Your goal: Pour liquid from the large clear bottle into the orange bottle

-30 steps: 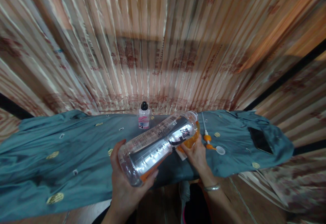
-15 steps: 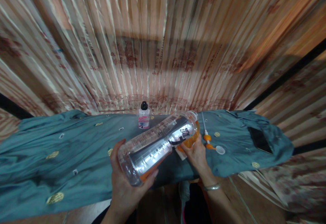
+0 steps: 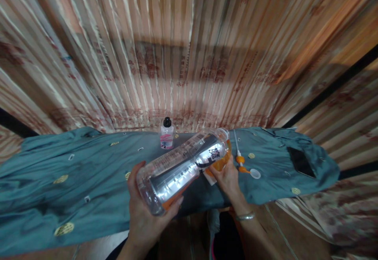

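A large clear bottle (image 3: 183, 169) with a silver label lies tilted in the air, its base low at the left and its neck up at the right. My left hand (image 3: 150, 208) is wrapped round its base end. Under the neck, my right hand (image 3: 227, 179) grips an orange bottle (image 3: 221, 163), partly hidden behind the large one. Whether liquid passes between the two cannot be made out. Right of my right hand, an orange and white pump (image 3: 240, 160) lies on the cloth beside a small translucent cap (image 3: 255, 173).
Behind the large bottle stands a small clear bottle (image 3: 167, 136) with a black cap and pink label. A dark phone (image 3: 301, 162) lies at the right on the green cloth (image 3: 100, 169). A pleated curtain (image 3: 177, 75) hangs behind.
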A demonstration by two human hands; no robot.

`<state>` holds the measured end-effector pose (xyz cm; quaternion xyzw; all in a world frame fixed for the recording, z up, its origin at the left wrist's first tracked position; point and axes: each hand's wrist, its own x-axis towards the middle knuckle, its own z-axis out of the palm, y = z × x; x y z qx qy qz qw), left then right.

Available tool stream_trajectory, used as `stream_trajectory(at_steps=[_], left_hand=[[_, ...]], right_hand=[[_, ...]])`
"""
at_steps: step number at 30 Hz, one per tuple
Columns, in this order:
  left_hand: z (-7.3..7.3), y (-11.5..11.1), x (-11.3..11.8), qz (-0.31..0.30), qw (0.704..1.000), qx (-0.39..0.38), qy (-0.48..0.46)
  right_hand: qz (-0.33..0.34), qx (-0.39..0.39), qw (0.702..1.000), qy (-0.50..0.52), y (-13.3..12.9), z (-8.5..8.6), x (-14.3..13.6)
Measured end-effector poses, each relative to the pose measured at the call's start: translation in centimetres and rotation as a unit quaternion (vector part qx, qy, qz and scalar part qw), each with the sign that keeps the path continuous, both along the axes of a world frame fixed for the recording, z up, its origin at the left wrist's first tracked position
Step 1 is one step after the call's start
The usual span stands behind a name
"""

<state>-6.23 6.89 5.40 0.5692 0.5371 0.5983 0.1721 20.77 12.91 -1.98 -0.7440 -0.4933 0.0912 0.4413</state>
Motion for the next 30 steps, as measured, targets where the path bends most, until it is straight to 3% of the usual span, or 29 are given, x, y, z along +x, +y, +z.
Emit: stream_trajectory(at_steps=[7,18,30], left_hand=[[-0.26,0.23,-0.51,-0.008,0.998,0.027,0.049],[-0.77,0.47,-0.35,0.003,0.999,0.038,0.025],[-0.2,0.08,-0.17,0.0,1.0,0.0,0.011]], right_hand=[[0.014,0.011,1.0,0.006,-0.04,0.03,0.14],[0.007,0.016,1.0,-0.001,0.1,-0.36,0.16],[0.005,0.016,1.0,-0.001,0.03,-0.14,0.08]])
